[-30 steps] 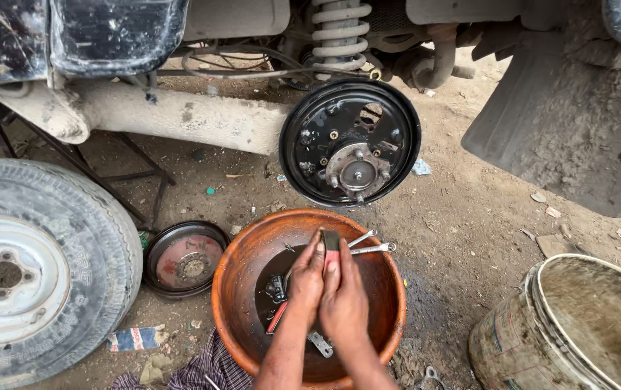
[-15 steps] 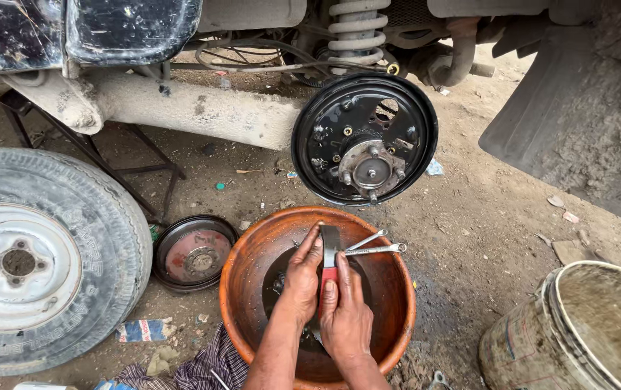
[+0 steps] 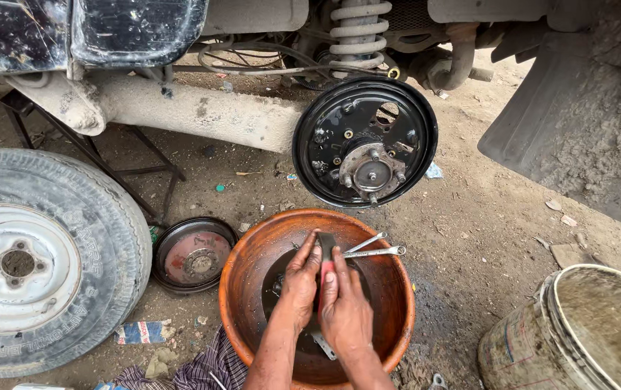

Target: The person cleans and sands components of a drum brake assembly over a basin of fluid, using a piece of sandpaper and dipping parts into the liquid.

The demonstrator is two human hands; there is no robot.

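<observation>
On bare dirt under a raised vehicle, an orange basin (image 3: 247, 289) of dark liquid sits just below the black brake backing plate (image 3: 365, 141). Your left hand (image 3: 300, 283) and right hand (image 3: 343, 310) press together inside the basin, clamped on a red-and-dark tool (image 3: 325, 253). Two wrenches (image 3: 372, 248) lean on the basin's far rim; a grimy bucket (image 3: 578, 339) stands to the basin's right.

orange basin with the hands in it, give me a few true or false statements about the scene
1. Both hands, left hand and right hand, are inside the orange basin. True.
2. The hands grip a red-handled tool between them. True.
3. The wheel is mounted on the hub. False: it lies flat on the ground at the left, and the brake backing plate is bare.
4. Two wrenches rest on the basin's far rim. True.
5. The brake drum sits inside the basin. False: it lies on the ground beside it.
6. The bucket stands left of the basin. False: it stands at the right.
</observation>
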